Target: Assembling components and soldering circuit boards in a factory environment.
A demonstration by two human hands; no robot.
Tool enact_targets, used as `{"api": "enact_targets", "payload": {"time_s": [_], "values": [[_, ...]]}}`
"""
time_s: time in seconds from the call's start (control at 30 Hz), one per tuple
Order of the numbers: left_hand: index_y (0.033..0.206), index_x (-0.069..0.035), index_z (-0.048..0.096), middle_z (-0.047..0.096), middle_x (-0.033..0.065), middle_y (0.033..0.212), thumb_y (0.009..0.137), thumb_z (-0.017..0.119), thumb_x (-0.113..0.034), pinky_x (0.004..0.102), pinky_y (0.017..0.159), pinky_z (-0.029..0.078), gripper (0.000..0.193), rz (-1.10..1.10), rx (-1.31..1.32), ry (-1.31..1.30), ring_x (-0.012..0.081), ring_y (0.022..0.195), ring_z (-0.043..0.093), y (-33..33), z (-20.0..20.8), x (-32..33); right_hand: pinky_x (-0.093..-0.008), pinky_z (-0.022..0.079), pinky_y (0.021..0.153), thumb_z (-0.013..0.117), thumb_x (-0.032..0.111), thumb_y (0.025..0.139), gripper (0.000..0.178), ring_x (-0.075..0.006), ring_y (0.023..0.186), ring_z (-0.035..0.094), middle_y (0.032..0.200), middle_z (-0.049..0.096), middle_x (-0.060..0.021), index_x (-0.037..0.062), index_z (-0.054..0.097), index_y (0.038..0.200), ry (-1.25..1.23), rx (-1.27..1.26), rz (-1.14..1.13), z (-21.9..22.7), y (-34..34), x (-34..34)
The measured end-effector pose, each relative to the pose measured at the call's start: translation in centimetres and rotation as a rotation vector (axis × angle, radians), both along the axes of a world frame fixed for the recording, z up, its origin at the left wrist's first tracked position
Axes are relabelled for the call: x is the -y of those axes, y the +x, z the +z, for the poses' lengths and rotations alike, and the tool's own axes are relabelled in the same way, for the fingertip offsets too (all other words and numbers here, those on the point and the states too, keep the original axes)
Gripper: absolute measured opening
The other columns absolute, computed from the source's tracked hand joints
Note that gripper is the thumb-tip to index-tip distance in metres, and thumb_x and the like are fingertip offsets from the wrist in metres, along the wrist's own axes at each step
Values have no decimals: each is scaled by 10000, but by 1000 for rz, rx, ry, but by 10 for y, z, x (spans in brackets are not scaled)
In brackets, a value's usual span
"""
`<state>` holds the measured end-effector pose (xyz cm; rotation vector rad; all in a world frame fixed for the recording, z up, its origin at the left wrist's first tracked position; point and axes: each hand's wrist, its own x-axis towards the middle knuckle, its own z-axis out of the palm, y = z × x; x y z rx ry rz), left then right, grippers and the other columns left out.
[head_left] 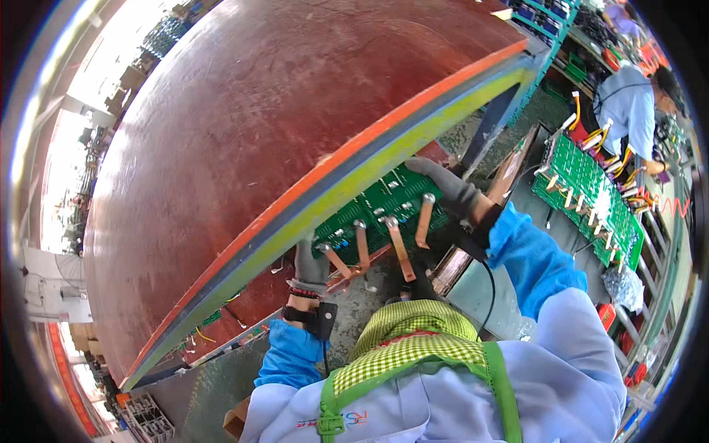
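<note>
- Red tabletop [295, 111]: beyond left grip [311, 260] and right grip [447, 183].
- Green circuit board [379, 198]: between the grips, partly hidden by the tabletop's striped edge.
- Left grip: gloved, clamped on the board's left end.
- Right grip: gloved, clamped on its right end.
- Copper strips [397, 247]: between the grips, jutting toward the wearer.

A broad reddish-brown counter [281, 96] with a striped edge spreads over the far left. Blue shelving [548, 33] stands far right, a co-worker [626, 107] in light blue at right, a cardboard box [235, 419] near left.
</note>
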<state>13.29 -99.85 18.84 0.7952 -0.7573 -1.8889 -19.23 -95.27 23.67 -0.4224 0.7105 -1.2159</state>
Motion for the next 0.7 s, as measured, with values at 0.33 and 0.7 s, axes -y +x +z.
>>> {"api": "enact_targets", "payload": {"time_s": [0.33, 0.7], "values": [[1246, -27, 544, 627, 106, 1200, 962, 499, -283, 415, 955, 495, 385, -140, 45, 182, 245, 1078, 617, -3, 51, -28, -317, 506, 942, 648, 185, 877, 738, -179, 1108, 591, 1359, 511, -95, 98, 260, 1499, -67, -68, -28, 16, 18, -54], [1292, 6, 494, 600, 121, 1225, 925, 519, -285, 395, 954, 482, 469, -213, 271, 87, 242, 1094, 599, 5, 70, -150, -321, 333, 1091, 612, 149, 897, 821, -165, 1301, 389, 1489, 345, -66, 103, 108, 1543, -59, -45, -32, 22, 15, -211]]}}
